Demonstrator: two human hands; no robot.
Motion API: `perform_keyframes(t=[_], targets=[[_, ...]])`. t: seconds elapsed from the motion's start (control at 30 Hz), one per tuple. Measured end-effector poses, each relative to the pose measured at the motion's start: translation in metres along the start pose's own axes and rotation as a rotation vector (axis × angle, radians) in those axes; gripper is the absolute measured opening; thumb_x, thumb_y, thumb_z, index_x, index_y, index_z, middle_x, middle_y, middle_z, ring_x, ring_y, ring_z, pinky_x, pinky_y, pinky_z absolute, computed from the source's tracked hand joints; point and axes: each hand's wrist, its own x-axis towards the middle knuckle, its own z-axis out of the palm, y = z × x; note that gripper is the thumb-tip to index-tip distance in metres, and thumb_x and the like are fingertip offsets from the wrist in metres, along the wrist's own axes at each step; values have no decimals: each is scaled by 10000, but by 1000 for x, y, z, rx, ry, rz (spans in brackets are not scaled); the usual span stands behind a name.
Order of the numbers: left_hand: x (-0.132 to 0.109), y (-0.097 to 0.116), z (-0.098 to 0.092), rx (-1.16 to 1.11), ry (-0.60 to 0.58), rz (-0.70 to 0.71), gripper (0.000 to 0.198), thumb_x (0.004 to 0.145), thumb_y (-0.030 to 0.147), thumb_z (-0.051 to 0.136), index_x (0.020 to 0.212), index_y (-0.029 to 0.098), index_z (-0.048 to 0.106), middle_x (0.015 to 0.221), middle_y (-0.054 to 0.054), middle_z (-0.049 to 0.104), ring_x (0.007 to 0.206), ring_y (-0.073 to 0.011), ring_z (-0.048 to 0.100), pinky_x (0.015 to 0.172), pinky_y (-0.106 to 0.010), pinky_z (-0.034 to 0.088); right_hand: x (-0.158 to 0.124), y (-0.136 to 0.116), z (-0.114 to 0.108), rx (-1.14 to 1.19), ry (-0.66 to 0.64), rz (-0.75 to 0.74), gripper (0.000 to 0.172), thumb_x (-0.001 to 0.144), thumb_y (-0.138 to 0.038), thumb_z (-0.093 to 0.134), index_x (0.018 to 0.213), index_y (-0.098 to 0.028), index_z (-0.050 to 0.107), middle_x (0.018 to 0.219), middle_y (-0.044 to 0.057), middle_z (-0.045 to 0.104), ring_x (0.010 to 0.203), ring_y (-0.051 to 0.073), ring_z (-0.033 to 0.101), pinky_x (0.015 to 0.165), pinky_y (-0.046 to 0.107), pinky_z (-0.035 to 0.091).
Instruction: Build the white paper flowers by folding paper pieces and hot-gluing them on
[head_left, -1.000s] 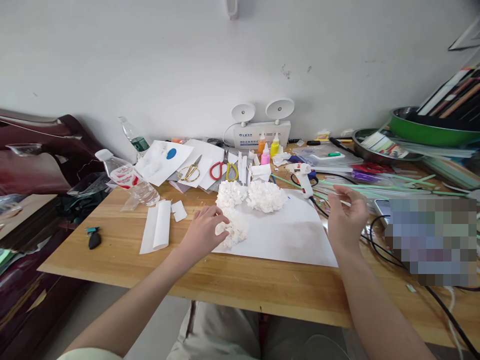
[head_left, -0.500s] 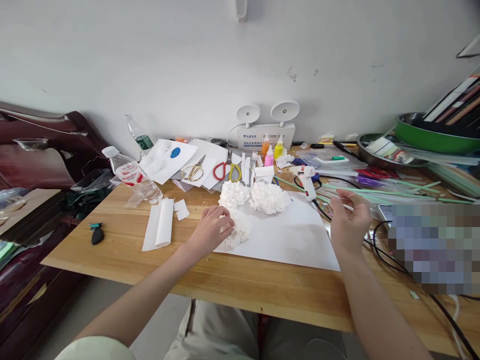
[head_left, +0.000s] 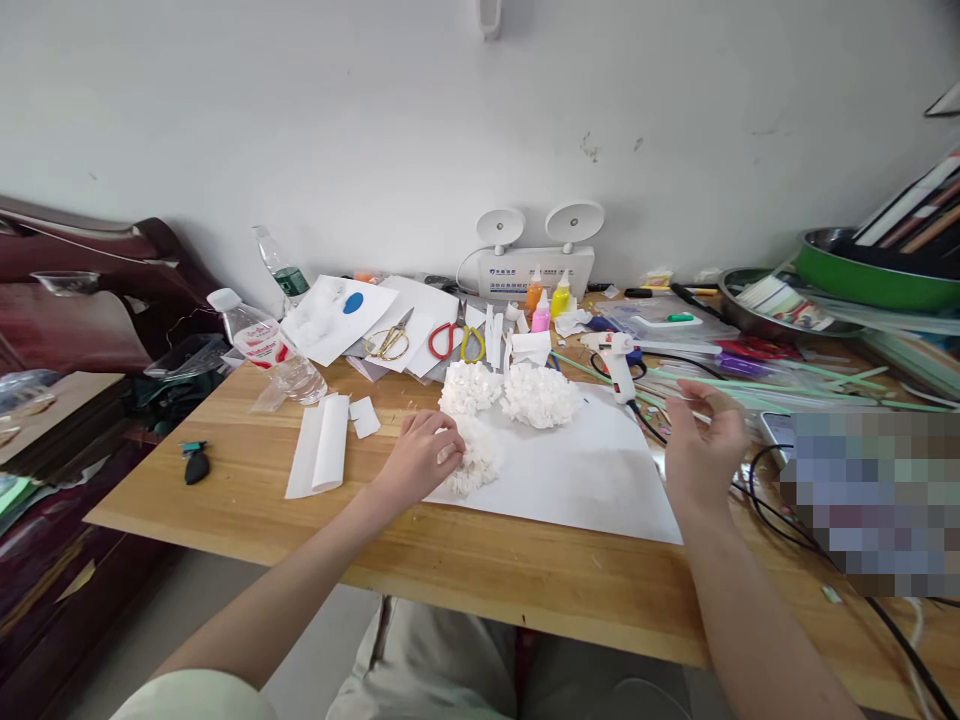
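Observation:
My left hand (head_left: 424,448) lies at the left edge of a white ruffled paper clump (head_left: 476,465), its fingers curled against it. The fingertips are partly hidden. Two more white ruffled clumps, a smaller one (head_left: 466,387) and a wider one (head_left: 541,394), sit just behind, at the top of a large white paper sheet (head_left: 592,480). My right hand (head_left: 705,432) is raised over the right edge of the sheet, with thumb and fingers bent towards each other. Whatever may be between those fingertips is too small to make out.
Behind my right hand stands a white glue gun (head_left: 619,370) with a black cable. Scissors (head_left: 390,342), red-and-yellow-handled pliers (head_left: 457,342) and small paint bottles (head_left: 540,315) line the back. A water bottle (head_left: 274,350) and rolled white paper (head_left: 322,445) are on the left.
Both hands keep nearly the same pose and place. The whole view has shifted slightly, and the clumps have not visibly moved on the sheet.

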Motion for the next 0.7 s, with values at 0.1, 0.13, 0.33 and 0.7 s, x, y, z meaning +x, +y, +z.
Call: perform_keyframes(t=[0.1,0.13,0.33,0.7], targets=[[-2,0,-2,-17,1,-4,90,747,160,523,710,207,589,863,-7,563,871,-163,480,804,-328,324,0,-1,0,4,-1,1,236,711,-251,537,926,-179,602,954,46,543,811,143,516,683,277,425],[-3,0,-3,-22,4,-6,85,747,166,523,718,209,590,872,-8,563,876,-164,480,808,-330,322,0,-2,0,3,0,1,237,711,-252,535,927,-180,601,958,45,543,809,141,515,685,275,423],[-7,2,-3,-26,5,-10,61,747,222,545,708,206,590,884,-11,564,887,-167,478,812,-333,314,0,-3,1,6,-1,14,230,701,-259,543,906,-172,599,948,46,548,770,127,514,674,261,416],[-3,5,3,-21,14,-60,90,742,220,547,666,200,591,876,-14,574,895,-175,480,808,-346,312,0,-6,-1,21,-2,17,220,702,-237,549,902,-165,605,946,47,551,767,123,514,673,259,414]])
